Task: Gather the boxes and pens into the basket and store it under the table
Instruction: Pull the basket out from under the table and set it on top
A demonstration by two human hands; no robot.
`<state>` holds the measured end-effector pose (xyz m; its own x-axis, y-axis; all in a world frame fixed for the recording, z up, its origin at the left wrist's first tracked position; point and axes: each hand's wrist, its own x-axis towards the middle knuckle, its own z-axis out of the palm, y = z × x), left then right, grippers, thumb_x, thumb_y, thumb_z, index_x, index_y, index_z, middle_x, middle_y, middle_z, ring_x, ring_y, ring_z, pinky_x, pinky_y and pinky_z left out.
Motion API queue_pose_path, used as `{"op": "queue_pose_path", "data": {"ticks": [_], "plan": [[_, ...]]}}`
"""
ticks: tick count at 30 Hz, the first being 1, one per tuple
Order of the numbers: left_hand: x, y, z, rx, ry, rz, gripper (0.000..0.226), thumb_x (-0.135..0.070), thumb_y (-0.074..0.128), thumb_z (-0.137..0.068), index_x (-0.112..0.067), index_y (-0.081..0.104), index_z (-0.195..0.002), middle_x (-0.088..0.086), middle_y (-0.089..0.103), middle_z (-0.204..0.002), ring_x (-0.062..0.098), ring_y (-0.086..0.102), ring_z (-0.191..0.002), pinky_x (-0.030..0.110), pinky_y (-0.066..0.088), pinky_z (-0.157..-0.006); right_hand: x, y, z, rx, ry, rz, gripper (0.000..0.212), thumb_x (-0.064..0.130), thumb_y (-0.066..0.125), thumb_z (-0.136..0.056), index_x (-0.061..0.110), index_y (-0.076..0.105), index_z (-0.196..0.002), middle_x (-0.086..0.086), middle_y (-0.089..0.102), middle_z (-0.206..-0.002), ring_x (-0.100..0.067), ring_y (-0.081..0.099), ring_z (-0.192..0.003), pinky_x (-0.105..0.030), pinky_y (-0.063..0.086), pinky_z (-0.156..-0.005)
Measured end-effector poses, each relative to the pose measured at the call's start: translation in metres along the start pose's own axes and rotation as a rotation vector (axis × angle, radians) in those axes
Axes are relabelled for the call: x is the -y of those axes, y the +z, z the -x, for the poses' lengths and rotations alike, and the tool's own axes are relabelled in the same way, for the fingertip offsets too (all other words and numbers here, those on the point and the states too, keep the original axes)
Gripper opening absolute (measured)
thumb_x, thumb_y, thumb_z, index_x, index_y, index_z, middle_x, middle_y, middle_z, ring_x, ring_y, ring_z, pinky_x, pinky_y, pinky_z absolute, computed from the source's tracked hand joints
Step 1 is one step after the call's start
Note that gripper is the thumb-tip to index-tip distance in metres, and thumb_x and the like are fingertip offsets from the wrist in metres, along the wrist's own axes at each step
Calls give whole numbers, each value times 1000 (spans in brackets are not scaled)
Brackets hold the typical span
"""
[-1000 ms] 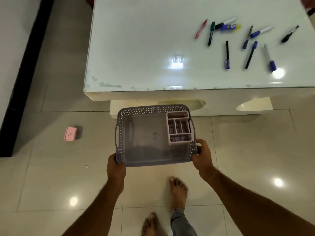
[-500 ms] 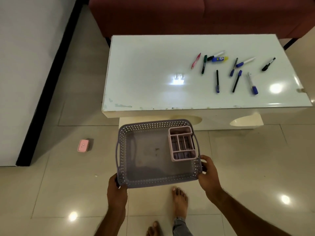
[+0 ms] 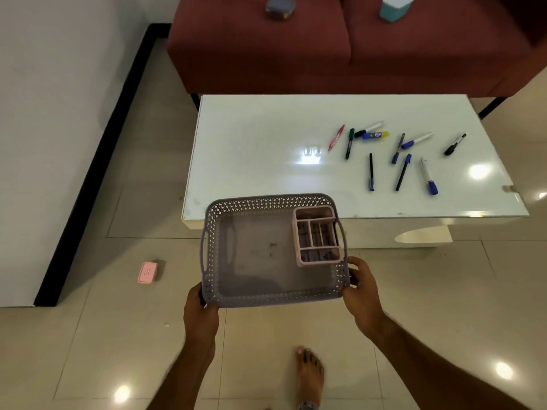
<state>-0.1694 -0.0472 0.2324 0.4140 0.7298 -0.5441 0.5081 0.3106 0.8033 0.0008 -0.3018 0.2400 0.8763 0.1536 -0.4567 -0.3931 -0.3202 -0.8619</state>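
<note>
I hold a grey perforated basket (image 3: pixel 254 202) in the air in front of the white table (image 3: pixel 260 161). My left hand (image 3: pixel 199 313) grips its near left corner and my right hand (image 3: pixel 362 287) grips its near right corner. A pink divided organiser box (image 3: pixel 316 236) sits inside the basket at the right. Several pens and markers (image 3: pixel 399 155) lie scattered on the right half of the table. A small pink box (image 3: pixel 147 272) rests on the floor to the left. On the sofa at the back sit a grey box (image 3: pixel 279 7) and a teal box (image 3: pixel 395 5).
A dark red sofa (image 3: pixel 340 54) stands behind the table. A white wall with a black skirting strip (image 3: pixel 94 161) runs along the left. My bare foot (image 3: pixel 309 374) is on the glossy tiled floor below the basket.
The view has tilted up and pulled back, bringing the sofa and its two boxes into sight. The basket has risen in my hands, its far rim now overlapping the table's front edge.
</note>
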Motion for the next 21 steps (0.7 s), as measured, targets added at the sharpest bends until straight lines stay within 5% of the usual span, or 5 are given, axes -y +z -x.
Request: {"op": "queue_pose_path", "data": {"ticks": [8, 15, 18, 21], "plan": [[-51, 37, -63, -36, 13, 1, 40, 10, 55, -88, -8, 65, -122, 13, 68, -103, 16, 54, -79, 34, 48, -75, 38, 15, -68, -9, 7, -30, 48, -10, 68, -87, 22, 52, -120, -12, 67, -113, -27, 67, -100, -21, 57, -59], [-92, 68, -126, -44, 26, -22, 37, 13, 50, -84, 2, 65, -116, 17, 65, -92, 11, 48, -70, 23, 42, -65, 65, 27, -136, -20, 10, 9, 52, -10, 69, -86, 14, 53, -129, -14, 69, -109, -18, 65, -83, -25, 56, -61], [-106, 81, -145, -55, 36, -44, 36, 10, 52, -85, -1, 66, -117, 29, 64, -112, 9, 46, -68, 28, 46, -70, 75, 32, -163, -12, 6, 19, 51, -9, 68, -88, 15, 52, -131, -11, 68, -106, -17, 64, -80, -18, 54, -54], [-115, 93, -166, -60, 21, -42, 35, 6, 56, -87, -6, 67, -118, 11, 72, -109, 15, 56, -77, 39, 56, -84, 85, 37, -187, 0, 1, 31, 50, -7, 68, -89, 14, 51, -132, -3, 65, -95, -12, 62, -76, -14, 51, -51]]}}
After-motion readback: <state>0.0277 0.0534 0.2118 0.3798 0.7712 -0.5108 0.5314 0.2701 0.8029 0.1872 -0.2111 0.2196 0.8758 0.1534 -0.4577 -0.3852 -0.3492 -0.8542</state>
